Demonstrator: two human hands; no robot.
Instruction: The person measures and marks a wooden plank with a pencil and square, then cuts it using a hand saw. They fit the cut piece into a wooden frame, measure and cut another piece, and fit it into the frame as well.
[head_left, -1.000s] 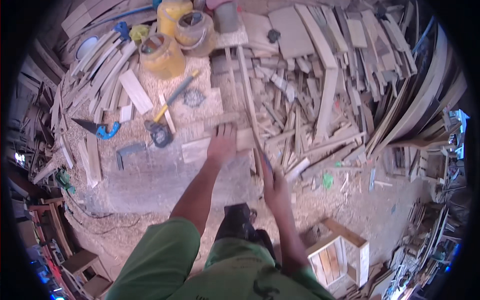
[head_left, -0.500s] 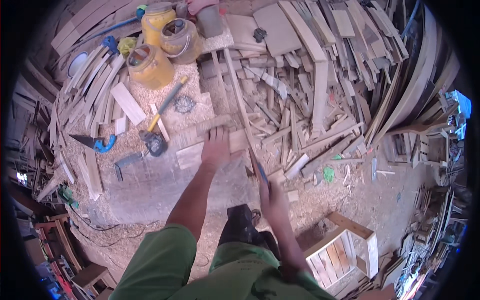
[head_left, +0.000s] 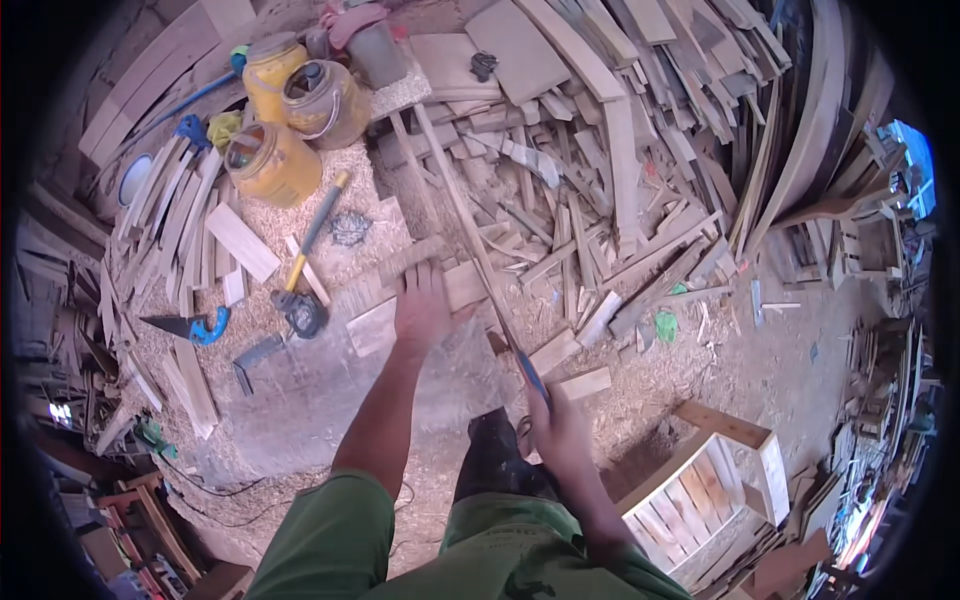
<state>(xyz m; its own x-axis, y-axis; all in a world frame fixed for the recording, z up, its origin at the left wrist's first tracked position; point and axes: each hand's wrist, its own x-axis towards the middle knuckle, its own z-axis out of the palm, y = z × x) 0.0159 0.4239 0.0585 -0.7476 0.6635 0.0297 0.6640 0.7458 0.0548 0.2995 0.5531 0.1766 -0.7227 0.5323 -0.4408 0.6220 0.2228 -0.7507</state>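
The left hand (head_left: 422,308) lies palm down across a pale wooden board (head_left: 371,328), its fingers extended and reaching over the wood rather than clenched; the thumb's hold is hard to make out. The right hand (head_left: 556,425), slightly blurred, is closed around the blue handle of a long, thin tool (head_left: 531,372), probably a saw seen edge-on. The tool slants away from the person, just beyond the board's right end; whether the two touch cannot be told.

The board lies near the far edge of a low, grey, dusty counter (head_left: 290,410). It looks light and stiff, unlikely to bend or break, though dust could make it slide; a flat palm well back from the right end seems the safest hold. The tool's blade is probably springy and sharp, so the handle is the place to grip.

Farther left lie a dark L-shaped square (head_left: 260,350), a second blue-handled saw (head_left: 190,325) and a tool with a yellow-and-grey handle (head_left: 320,230). Beyond stand yellow containers (head_left: 275,165). Scrap wood (head_left: 590,220) heaps up ahead and right; a slatted wooden frame (head_left: 690,490) rests on the floor at lower right.
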